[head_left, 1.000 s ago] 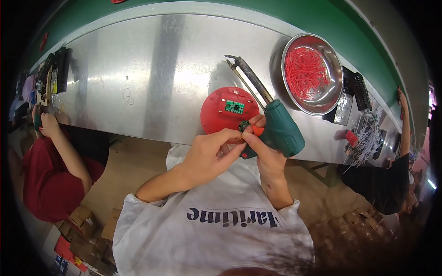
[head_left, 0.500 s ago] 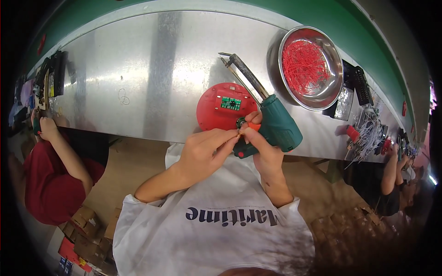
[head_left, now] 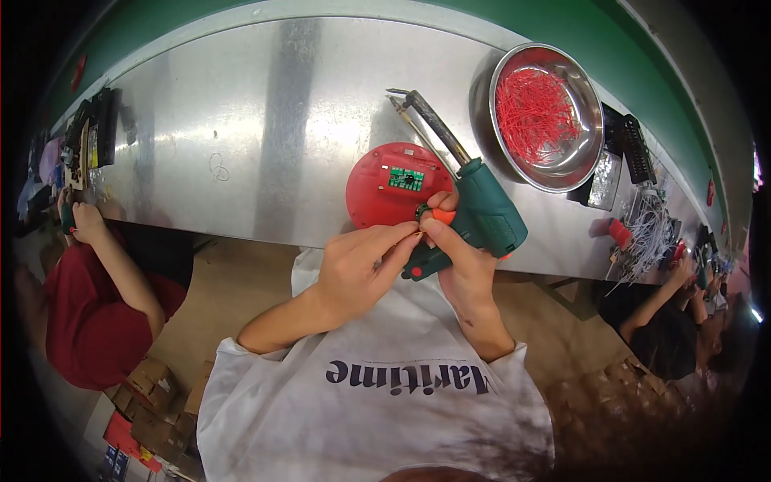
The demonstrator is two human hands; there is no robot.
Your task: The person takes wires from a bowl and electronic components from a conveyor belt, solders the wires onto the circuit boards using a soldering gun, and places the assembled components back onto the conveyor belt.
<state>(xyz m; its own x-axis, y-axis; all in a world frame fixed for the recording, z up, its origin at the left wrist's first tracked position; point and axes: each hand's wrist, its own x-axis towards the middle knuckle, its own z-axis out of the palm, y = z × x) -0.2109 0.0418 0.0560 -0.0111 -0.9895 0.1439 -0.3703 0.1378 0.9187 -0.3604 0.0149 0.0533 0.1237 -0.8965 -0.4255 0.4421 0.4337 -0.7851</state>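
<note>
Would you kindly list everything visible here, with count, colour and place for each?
soldering gun: one, dark green with orange trigger, at the near table edge, tip pointing away
round disc: one, red, on the table just left of the gun
circuit board: one, small, green, on the disc
metal bowl: one, silver, far right of the table
wire pieces: many, red, in the bowl
table: one, bare steel, green rim beyond
co-worker in red: one, far left
co-worker in dark top: one, far right
cardboard boxes: several, brown, on the floor lower left
left hand: fingertips by the gun's trigger
right hand: grip around the gun's handle
</note>
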